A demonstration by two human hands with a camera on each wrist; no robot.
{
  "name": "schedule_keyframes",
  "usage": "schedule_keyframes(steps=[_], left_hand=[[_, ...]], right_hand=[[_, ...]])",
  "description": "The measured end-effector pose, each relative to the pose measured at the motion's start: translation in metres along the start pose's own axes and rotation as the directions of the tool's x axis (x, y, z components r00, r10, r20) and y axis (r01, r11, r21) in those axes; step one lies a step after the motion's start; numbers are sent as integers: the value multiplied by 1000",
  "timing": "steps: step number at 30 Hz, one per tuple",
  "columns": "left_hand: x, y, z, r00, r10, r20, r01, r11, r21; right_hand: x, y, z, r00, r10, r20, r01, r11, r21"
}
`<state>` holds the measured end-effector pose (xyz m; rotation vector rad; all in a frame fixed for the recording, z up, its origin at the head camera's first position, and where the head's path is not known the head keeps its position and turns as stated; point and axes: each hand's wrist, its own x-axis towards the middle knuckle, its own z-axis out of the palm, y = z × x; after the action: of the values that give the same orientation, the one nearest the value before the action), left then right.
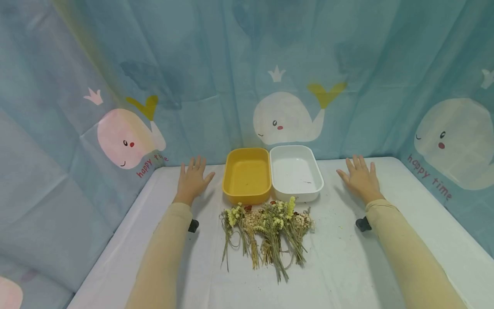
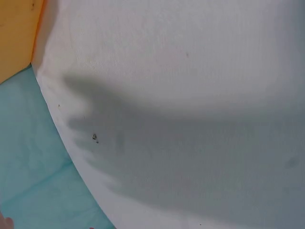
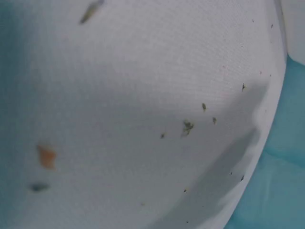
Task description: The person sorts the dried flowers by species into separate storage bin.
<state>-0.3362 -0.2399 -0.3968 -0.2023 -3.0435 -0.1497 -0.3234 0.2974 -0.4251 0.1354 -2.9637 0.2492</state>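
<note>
My left hand (image 1: 192,182), fingers spread and holding nothing, is out over the table to the left of a yellow tray (image 1: 247,199). On the other side, my right hand (image 1: 360,179) is spread the same way, to the right of a white tray (image 1: 296,171). The two trays stand side by side and look bare apart from a small dark bit in the white one. In front of them lies a pile of dried flowers (image 1: 272,223) in small bunches, with yellow and cream heads and a few dark red ones. Stems point toward me.
A white cloth covers the table (image 1: 328,266). Small plant crumbs (image 3: 188,127) and an orange fragment (image 3: 46,156) are scattered on it under the right wrist. Blue curtains (image 1: 200,64) with whale prints rise at the back and both sides.
</note>
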Motion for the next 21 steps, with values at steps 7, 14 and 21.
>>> schedule_keyframes(steps=[7,14,21], left_hand=[[0,-4,5,1000,9,-6,-9,1000,-8],[-2,-4,6,1000,5,-11,-5,999,-34],[-1,1,-2,1000,13,14,-12,999,-49]], right_hand=[[3,0,-1,1000,-30,5,30,1000,0],[3,-4,-5,999,-35,1,35,999,13],[5,-13,-10,999,-47,7,47,997,55]])
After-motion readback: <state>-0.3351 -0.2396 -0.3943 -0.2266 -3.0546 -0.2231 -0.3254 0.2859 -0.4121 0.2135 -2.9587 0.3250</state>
